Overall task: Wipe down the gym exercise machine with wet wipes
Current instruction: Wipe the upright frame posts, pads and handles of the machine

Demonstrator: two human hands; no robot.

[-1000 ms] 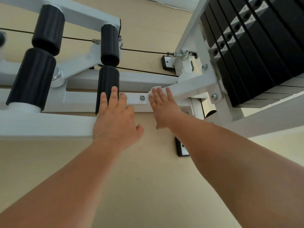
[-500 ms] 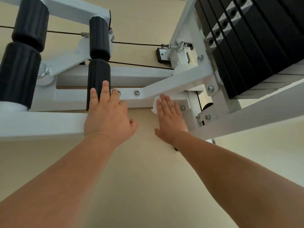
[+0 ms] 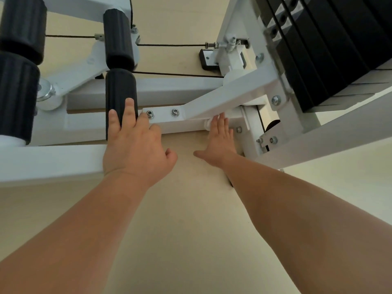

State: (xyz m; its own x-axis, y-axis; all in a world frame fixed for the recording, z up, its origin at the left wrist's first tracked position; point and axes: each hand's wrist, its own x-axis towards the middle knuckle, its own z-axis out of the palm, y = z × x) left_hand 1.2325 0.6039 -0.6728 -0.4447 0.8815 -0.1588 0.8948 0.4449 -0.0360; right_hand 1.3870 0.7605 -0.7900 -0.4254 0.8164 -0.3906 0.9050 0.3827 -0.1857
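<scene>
White painted steel frame of gym machine (image 3: 222,96) spans upper part, above pale beige floor (image 3: 191,230). Black stack of weight plates (image 3: 339,49) at top right. Black ribbed foam roller (image 3: 121,90) left of centre. Left hand (image 3: 135,149) lies flat on roller and frame bar, fingers straight, slightly apart. Right hand (image 3: 218,143) flat, fingers together, thumb out sideways, presses small white wet wipe (image 3: 206,124) on horizontal bar, just under diagonal beam. Two silver bolts (image 3: 175,112) between hands.

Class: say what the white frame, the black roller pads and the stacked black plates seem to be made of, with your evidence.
White frame: likely painted steel, smooth, slightly glossy, bolted. Black roller pads: probably foam or rubber, matte and ribbed. Stacked black plates: likely coated metal; flat, hard-edged, faint sheen.
</scene>
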